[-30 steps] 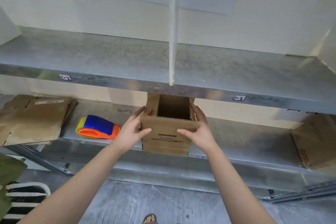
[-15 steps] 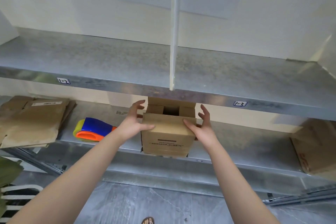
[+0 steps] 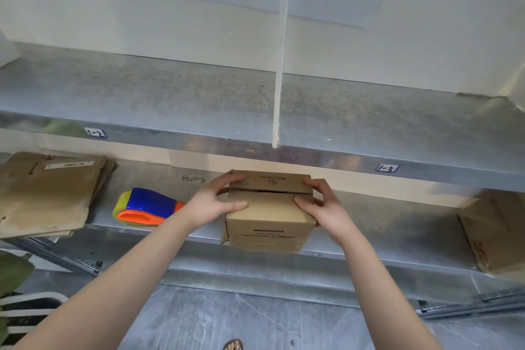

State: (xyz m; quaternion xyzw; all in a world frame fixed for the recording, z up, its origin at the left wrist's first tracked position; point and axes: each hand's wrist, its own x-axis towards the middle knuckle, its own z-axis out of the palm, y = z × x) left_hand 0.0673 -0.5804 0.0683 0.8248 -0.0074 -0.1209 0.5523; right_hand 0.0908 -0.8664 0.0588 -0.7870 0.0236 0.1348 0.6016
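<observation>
A small brown cardboard box (image 3: 270, 224) stands at the front edge of the lower metal shelf (image 3: 383, 221), its two top flaps folded shut with a thin seam between them. My left hand (image 3: 210, 204) grips its left top edge, thumb on the near flap and fingers on the far flap. At the right top edge, my right hand (image 3: 326, 207) grips the same way.
A blue, orange and yellow tape dispenser (image 3: 145, 206) lies left of the box. Flattened cardboard (image 3: 45, 193) is stacked at far left, another cardboard piece (image 3: 500, 230) at far right. The upper shelf (image 3: 142, 94) with a white divider (image 3: 279, 79) overhangs closely. A sandalled foot (image 3: 233, 345) shows below.
The box was open a second ago. Both hands have folded its top flaps down and now hold them shut.
</observation>
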